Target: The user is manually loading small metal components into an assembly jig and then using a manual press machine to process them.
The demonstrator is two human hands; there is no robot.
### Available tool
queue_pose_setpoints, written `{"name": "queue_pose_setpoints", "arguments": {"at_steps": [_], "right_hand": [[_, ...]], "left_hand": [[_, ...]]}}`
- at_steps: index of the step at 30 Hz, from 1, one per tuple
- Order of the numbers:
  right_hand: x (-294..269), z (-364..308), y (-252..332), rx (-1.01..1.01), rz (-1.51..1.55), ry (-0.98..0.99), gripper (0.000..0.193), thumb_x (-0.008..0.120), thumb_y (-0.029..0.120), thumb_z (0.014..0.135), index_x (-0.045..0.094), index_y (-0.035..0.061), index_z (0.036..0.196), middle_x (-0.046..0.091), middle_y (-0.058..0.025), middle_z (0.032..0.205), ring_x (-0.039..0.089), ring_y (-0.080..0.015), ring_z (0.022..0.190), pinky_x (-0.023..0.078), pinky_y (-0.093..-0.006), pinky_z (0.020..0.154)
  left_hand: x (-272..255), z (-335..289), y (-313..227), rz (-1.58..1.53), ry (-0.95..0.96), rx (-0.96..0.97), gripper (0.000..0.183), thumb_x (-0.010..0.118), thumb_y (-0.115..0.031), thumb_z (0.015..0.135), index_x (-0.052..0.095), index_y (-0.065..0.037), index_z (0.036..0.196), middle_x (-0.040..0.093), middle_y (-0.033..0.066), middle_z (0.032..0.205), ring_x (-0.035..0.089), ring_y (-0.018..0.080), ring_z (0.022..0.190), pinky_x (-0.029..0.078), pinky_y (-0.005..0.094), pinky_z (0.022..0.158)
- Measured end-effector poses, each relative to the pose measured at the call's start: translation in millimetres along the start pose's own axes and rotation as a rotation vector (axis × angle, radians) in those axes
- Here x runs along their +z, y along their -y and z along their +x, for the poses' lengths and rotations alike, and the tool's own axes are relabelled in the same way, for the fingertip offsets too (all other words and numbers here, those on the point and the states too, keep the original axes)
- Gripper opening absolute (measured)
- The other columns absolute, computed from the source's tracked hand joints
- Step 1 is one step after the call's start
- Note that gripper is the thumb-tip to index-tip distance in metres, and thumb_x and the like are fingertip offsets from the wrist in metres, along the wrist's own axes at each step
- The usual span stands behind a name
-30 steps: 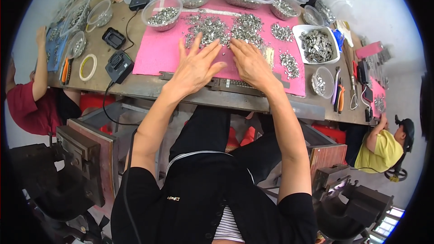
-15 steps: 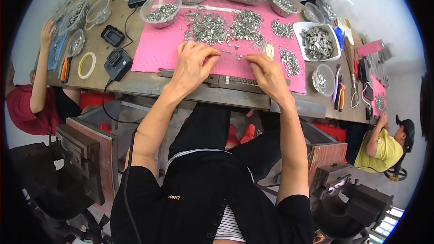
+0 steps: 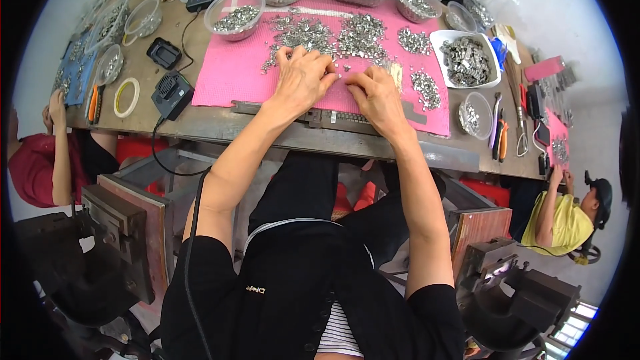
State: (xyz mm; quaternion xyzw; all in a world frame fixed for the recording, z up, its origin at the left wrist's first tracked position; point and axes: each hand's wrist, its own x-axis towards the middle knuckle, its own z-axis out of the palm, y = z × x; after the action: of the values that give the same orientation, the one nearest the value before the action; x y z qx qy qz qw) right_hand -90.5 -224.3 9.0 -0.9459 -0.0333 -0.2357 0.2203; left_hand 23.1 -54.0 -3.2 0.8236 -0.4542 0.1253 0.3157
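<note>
My left hand is over the pink mat, its fingers curled at the near edge of a heap of small silvery metal pieces. Thumb and index finger come together, with a tiny shiny metal piece at their tips. Close by on the right, my right hand is closed in a pinch; its fingertips hide whatever they hold. A second heap lies just beyond the hands. Below them, a dark metal bar with a toothed strip runs along the bench's front edge.
Clear plastic tubs of metal pieces line the back. A white tray of larger pieces stands right, near orange-handled pliers. To the left are a tape roll and a black corded device. Co-workers sit at both sides.
Both my hands have moved closer together over the mat, the left one going right and slightly away from me, the right one going left. The left co-worker's raised hand has come down.
</note>
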Motion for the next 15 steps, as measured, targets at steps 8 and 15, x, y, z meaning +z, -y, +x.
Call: {"name": "queue_pose_setpoints", "arguments": {"at_steps": [8, 15], "right_hand": [[-2, -5, -6, 0.077, 0.054, 0.028, 0.010, 0.073, 0.010, 0.085, 0.068, 0.0044, 0.092, 0.063, -0.0098, 0.088, 0.061, -0.0301, 0.089, 0.044, -0.0432, 0.079], [-3, 2, -10, 0.102, 0.060, 0.008, 0.010, 0.073, 0.011, 0.086, 0.068, 0.0053, 0.091, 0.063, -0.0096, 0.085, 0.062, -0.0297, 0.088, 0.044, -0.0441, 0.078]], "left_hand": [[8, -1, 7, 0.048, -0.080, 0.005, 0.009, 0.074, -0.019, 0.087, 0.072, -0.013, 0.094, 0.067, 0.0000, 0.082, 0.057, 0.0216, 0.089, 0.032, 0.0493, 0.098], [2, 2, 8, 0.026, -0.040, 0.062, 0.010, 0.073, -0.017, 0.088, 0.073, -0.016, 0.098, 0.068, -0.0004, 0.086, 0.059, 0.0213, 0.092, 0.032, 0.0492, 0.100]]}}
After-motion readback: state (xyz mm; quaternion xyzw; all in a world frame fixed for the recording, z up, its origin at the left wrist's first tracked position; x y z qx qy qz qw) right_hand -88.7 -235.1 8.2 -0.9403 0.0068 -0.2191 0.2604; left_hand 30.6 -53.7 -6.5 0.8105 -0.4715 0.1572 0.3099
